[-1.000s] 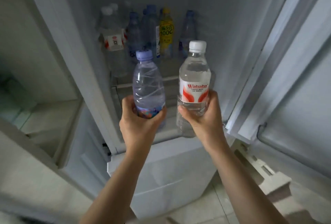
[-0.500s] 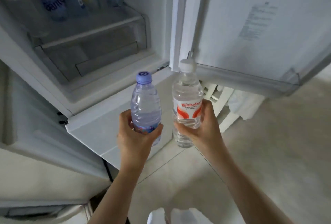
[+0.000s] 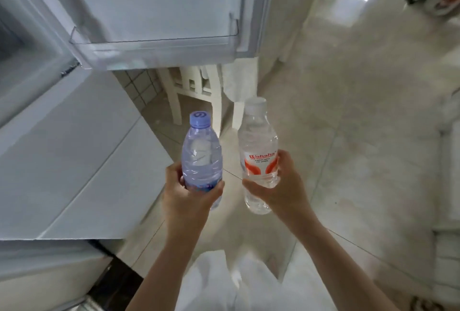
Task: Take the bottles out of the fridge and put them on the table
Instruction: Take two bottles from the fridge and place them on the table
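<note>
Two bottles are being seen in all: one blue-capped bottle and one white-capped bottle with a red and white label. Two hands are being counted, a left hand and a right hand, with one bottle being held in each. One open fridge door is being shown, with one clear door shelf on it. One pale chair is being made out beneath that door.

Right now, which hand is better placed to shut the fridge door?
Left hand, probably: it is nearer the open fridge door. But it grips the blue-capped bottle, and the right hand holds the white-capped bottle.
</note>
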